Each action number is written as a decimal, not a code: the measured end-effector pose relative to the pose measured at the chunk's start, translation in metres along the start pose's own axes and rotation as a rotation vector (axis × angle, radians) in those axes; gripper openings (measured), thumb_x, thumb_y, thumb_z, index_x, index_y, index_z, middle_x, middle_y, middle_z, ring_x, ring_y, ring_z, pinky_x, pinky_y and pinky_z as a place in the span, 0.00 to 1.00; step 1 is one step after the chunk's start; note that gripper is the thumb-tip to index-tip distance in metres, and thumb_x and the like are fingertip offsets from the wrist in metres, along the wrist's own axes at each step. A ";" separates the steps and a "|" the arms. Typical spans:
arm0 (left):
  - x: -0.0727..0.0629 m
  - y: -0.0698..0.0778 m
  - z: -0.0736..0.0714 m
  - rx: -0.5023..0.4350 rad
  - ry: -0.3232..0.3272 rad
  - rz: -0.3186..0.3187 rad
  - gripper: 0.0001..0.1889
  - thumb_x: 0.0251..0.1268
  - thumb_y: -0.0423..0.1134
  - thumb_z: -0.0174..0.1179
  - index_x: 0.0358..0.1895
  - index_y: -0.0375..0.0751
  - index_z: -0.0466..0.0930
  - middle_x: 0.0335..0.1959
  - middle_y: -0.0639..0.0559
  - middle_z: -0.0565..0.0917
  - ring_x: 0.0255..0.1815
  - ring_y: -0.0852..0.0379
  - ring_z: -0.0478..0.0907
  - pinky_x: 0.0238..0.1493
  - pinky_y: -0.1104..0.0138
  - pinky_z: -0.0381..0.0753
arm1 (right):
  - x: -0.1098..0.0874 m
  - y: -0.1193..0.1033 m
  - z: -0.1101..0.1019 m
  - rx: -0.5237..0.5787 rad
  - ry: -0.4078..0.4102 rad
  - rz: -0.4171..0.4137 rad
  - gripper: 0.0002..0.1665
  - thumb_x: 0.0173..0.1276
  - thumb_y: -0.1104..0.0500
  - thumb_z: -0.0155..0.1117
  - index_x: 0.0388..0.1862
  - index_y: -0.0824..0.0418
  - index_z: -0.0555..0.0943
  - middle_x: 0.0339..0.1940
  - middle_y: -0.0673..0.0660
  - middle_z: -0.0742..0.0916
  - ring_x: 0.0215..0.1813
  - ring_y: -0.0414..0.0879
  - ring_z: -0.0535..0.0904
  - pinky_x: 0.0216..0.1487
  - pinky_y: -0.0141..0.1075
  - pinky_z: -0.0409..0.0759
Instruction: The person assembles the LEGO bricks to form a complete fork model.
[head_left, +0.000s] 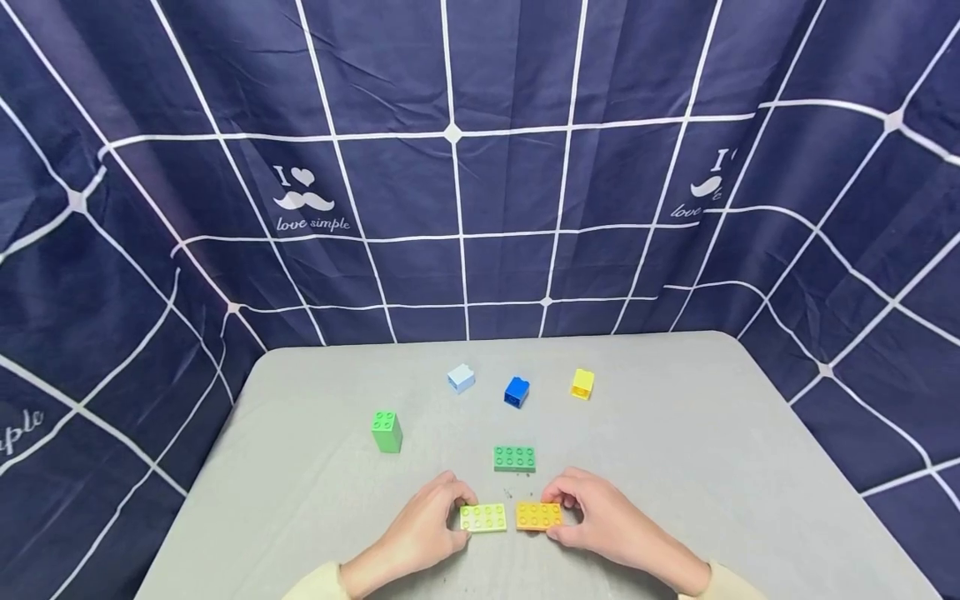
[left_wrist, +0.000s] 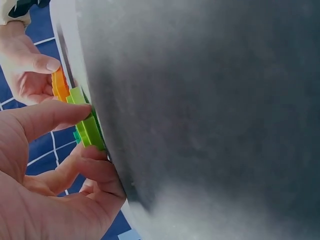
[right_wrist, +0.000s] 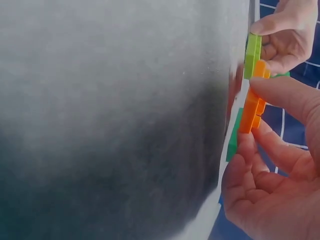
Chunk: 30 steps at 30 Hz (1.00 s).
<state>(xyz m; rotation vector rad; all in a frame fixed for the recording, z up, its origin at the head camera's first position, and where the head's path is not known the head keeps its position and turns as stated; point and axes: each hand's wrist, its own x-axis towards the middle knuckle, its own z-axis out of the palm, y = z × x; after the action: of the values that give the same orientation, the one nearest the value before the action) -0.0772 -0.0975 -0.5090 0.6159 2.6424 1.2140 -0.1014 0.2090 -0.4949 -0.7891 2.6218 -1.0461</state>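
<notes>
Near the front of the grey table, my left hand (head_left: 425, 525) pinches a lime-green eight-stud building brick (head_left: 483, 517) between thumb and fingers. My right hand (head_left: 600, 512) pinches an orange brick (head_left: 538, 516) of the same shape by its right end. Both bricks lie studs up, side by side with a narrow gap between them. Just behind them lies a darker green brick (head_left: 514, 458), touched by neither hand. In the left wrist view the lime-green brick (left_wrist: 88, 122) shows between thumb and fingers; the right wrist view shows the orange brick (right_wrist: 251, 102) held likewise.
A tall green brick (head_left: 387, 432) stands at the left. Farther back lie a light blue brick (head_left: 461, 378), a dark blue brick (head_left: 516, 392) and a yellow brick (head_left: 582, 383). Dark blue curtain with white lines (head_left: 510, 183) surrounds the table (head_left: 315, 483) at back and sides.
</notes>
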 end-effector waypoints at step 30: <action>0.004 -0.002 0.001 -0.054 0.017 0.022 0.17 0.51 0.24 0.79 0.40 0.45 0.86 0.28 0.60 0.75 0.29 0.67 0.67 0.32 0.70 0.70 | 0.014 0.004 0.006 0.083 -0.082 0.022 0.16 0.62 0.58 0.86 0.44 0.48 0.86 0.27 0.43 0.80 0.31 0.34 0.72 0.32 0.31 0.71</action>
<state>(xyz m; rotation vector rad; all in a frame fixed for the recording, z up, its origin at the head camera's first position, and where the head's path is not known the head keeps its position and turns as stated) -0.0815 -0.0962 -0.5112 0.6308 2.6133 1.2978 -0.1123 0.1999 -0.5023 -0.7659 2.4963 -1.0856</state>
